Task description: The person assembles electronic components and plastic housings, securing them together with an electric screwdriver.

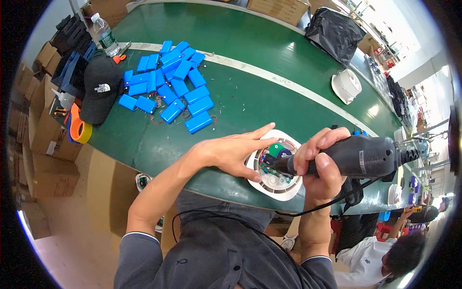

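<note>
My right hand point(321, 159) is wrapped round a black electric screwdriver point(363, 155), which lies almost level with its tip pointing left. Its tip reaches into a white plastic housing point(281, 193) at the table's near edge. Inside the housing are a green circuit board point(275, 150), red wires and a dark round part. My left hand point(230, 153) grips the housing's left side, its thumb on the near rim and its fingers along the far rim. The screwdriver and right fingers hide the housing's right part.
On the green table point(269, 101) lie several blue battery packs point(180, 86). At left are a black cap point(98, 89), a water bottle point(105, 36) and tape rolls point(81, 129). A white housing point(346, 86) and black bag point(334, 33) stand far right. A cable point(332, 204) hangs near me; a co-worker point(370, 257) is at right.
</note>
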The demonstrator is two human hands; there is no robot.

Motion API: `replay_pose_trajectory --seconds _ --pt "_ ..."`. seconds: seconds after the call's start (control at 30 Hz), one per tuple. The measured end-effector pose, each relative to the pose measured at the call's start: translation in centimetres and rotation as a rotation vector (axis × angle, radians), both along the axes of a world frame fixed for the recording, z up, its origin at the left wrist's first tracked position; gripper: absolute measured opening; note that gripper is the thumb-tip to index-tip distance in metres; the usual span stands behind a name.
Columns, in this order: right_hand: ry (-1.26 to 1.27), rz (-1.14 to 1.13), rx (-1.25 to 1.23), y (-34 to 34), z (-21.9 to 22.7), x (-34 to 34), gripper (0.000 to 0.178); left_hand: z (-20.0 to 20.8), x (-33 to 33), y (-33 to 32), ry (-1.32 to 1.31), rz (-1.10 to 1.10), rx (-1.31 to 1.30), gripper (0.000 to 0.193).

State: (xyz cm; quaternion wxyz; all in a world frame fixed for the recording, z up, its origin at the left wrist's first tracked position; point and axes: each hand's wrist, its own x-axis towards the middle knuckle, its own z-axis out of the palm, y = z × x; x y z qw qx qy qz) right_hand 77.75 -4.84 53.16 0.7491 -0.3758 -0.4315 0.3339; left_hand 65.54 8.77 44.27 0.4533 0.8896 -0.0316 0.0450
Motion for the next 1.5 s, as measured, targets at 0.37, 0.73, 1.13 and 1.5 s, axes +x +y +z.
replay_pose_trajectory --seconds 0.37,0.73,1.13,1.5 --pt "-0.106 -0.063 -0.113 0.8 0.1 -1.1 0.019 -0.5 0.0 0.1 -0.007 0.011 0.009 0.096" --pt "-0.209 -0.117 -0.133 0.0 0.4 -1.2 0.018 0.6 -0.1 -0.8 -0.039 0.033 0.073 0.09" --pt "-0.013 -0.286 0.386 -7.2 3.3 9.2 0.025 0.8 2.3 -13.4 -0.531 0.288 0.723 0.03" --pt "-0.006 -0.407 0.469 -13.1 4.3 13.5 0.023 4.2 7.8 -4.3 -0.372 0.852 -0.018 0.012"
